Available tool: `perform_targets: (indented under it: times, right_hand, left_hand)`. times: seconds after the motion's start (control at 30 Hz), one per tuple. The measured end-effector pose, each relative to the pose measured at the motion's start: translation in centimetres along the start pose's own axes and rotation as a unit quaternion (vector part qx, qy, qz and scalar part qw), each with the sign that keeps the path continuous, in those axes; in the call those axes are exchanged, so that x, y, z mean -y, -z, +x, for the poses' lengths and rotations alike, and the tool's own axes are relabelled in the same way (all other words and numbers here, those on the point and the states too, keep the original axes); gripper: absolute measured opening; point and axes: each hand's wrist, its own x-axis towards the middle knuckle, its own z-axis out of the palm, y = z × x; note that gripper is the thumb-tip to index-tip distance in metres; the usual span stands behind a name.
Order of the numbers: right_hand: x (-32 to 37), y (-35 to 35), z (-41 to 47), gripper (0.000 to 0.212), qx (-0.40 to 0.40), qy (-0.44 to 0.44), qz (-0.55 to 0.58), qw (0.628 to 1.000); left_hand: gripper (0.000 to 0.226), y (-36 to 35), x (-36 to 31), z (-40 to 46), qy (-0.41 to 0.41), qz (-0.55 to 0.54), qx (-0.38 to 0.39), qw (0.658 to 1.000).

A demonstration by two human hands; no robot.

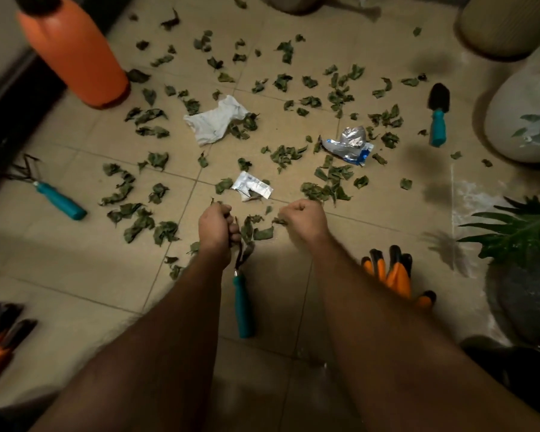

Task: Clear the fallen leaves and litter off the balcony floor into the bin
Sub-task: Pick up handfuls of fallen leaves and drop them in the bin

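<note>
We are reaching both arms down over the tiled floor [75,275]. Our left hand [215,227] is clutching dry leaves [281,155]; our right hand [303,217] is pinching one. More leaves are lying scattered ahead around a crumpled tissue [214,120].

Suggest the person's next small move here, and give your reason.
Probably reach the right hand forward for the small wrapper. Both hands are closed on leaves near the floor, the left hand too, and that wrapper is the nearest litter ahead.

Leaves [281,154] across floor [75,275]; trowel [438,118] right
</note>
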Motion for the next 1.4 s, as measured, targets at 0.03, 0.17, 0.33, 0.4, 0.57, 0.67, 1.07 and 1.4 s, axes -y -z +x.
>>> perform_targets:
  times: [0.03,0.17,0.33,0.4,0.57,0.67,1.07,1.4]
  right_hand:
    - [-0.2,-0.7,-0.1,0.009,0.011,0.025,-0.030,0.999]
    - [-1.3,-2.2,-0.4,0.008,0.007,0.079,-0.220,0.972]
    - [-2.3,-1.2,-0.3,0.013,-0.019,0.073,-0.254,0.964]
    - [-2.3,-0.5,-0.3,0.012,-0.008,0.073,-0.156,0.985]
    - [-1.6,2.2,0.4,0.011,0.084,-0.085,0.202,0.972]
    - [-1.5,3.2,0.9,0.013,0.135,-0.160,0.406,0.890]
    - [0.3,-0.5,2.2,0.006,0.047,0.006,0.000,0.999]
    - [1.6,-4.8,1.3,0.019,-0.029,0.036,-0.254,0.966]
  left_hand:
    - [0.019,0.8,0.2,-0.1,-0.004,-0.004,0.001,1.000]
    - [0.037,2.5,0.4,-0.7,-0.039,0.082,-0.019,0.996]
    - [0.021,0.9,0.1,-1.0,-0.099,0.178,-0.032,0.979]
    - [0.018,-0.2,0.1,-0.3,-0.124,0.237,-0.037,0.963]
    - [0.027,-2.7,-0.6,1.6,-0.191,0.524,-0.028,0.829]
    - [0.033,-3.4,-0.9,2.3,-0.206,0.653,-0.002,0.729]
    - [0.015,-2.3,0.5,2.6,-0.233,0.618,0.024,0.750]
    - [0.012,2.3,-1.4,2.1,-0.119,0.261,-0.062,0.956]
